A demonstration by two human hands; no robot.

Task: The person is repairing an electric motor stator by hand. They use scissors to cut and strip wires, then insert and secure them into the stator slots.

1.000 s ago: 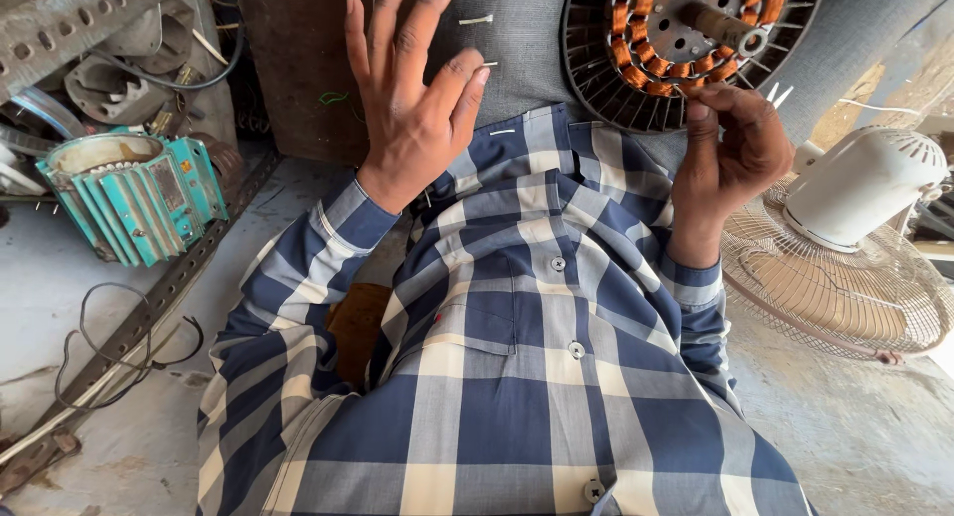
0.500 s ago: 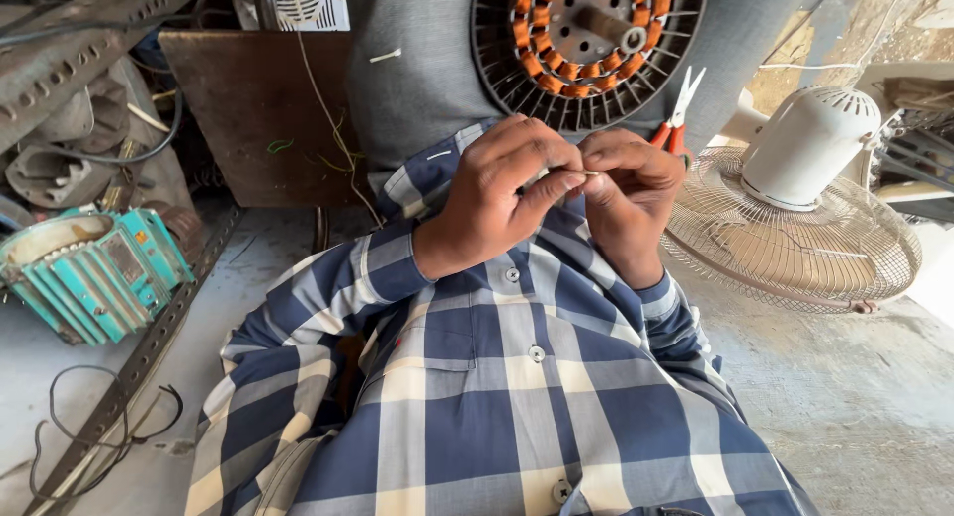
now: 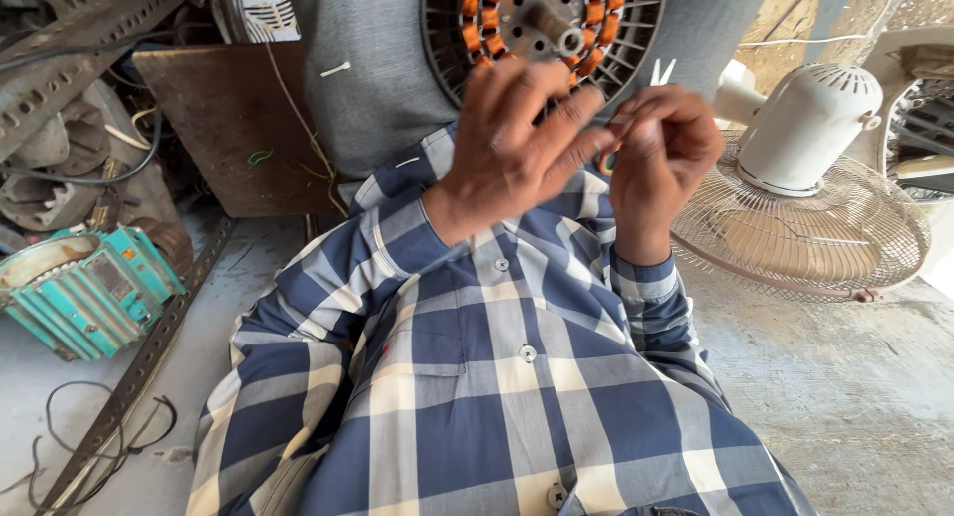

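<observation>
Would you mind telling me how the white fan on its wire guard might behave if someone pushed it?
The white fan lies tilted with its domed wire guard on the concrete floor, so it would probably rock or scrape. The thin wires look likely to flex, perhaps bend.

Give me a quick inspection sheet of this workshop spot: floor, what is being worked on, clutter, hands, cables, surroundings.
Surface: bare grey concrete floor, dusty.
Job's things: fan motor stator with copper coils, resting on the lap; small scissors, tips showing above the right hand.
Clutter: teal finned motor housing; perforated metal strip; brown board.
Hands: left hand and right hand meet in front of the stator, fingertips pinching something small with coloured bits; what it is cannot be told.
Cables: black loose wire on the floor, left.
Surroundings: white fan with wire grille, lying on its side, right.
</observation>
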